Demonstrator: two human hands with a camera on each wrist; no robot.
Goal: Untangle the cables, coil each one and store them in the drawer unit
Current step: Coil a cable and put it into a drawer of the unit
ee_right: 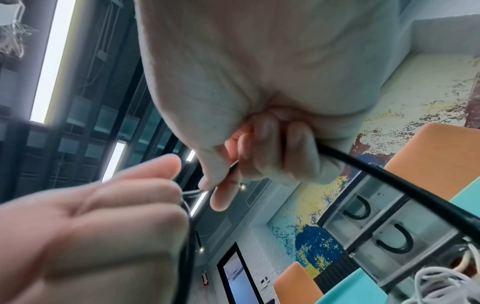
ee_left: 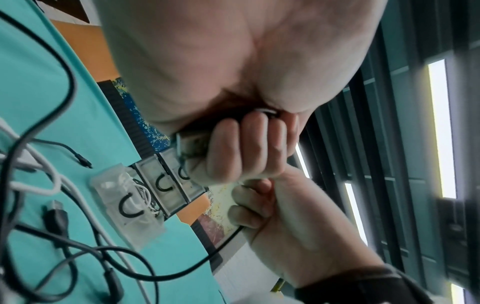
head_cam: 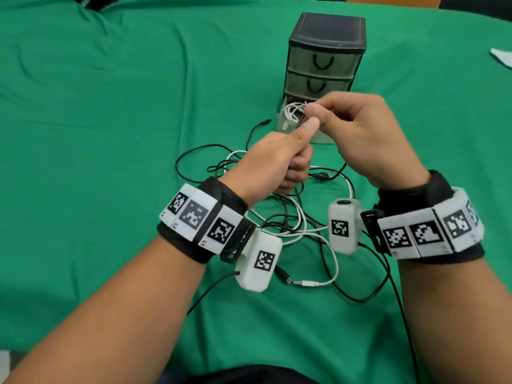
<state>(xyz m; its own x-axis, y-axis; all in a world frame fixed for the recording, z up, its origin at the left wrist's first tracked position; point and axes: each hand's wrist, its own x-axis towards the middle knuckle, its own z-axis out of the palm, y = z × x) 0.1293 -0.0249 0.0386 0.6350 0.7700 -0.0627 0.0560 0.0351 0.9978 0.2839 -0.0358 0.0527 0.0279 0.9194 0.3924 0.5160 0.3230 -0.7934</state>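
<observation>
A black drawer unit (head_cam: 324, 56) stands at the back of the green cloth; its bottom drawer (head_cam: 285, 123) is pulled out with a coiled white cable (head_cam: 293, 110) inside. Several black and white cables lie in a tangle (head_cam: 293, 217) between my wrists. Both hands are raised over it, close together in front of the drawer. My left hand (head_cam: 279, 159) is a fist, thumb up, gripping a black cable (ee_right: 389, 176). My right hand (head_cam: 352, 131) pinches the same cable between thumb and fingers (ee_right: 272, 152). The cable hangs from that hand (ee_left: 285, 216) towards the table.
The green cloth (head_cam: 110, 106) covers the whole table. A white sheet (head_cam: 501, 58) lies at the far right edge. A black USB plug (head_cam: 321, 176) and loose connector ends (head_cam: 291, 281) lie in the tangle. The two upper drawers (head_cam: 318, 87) are closed.
</observation>
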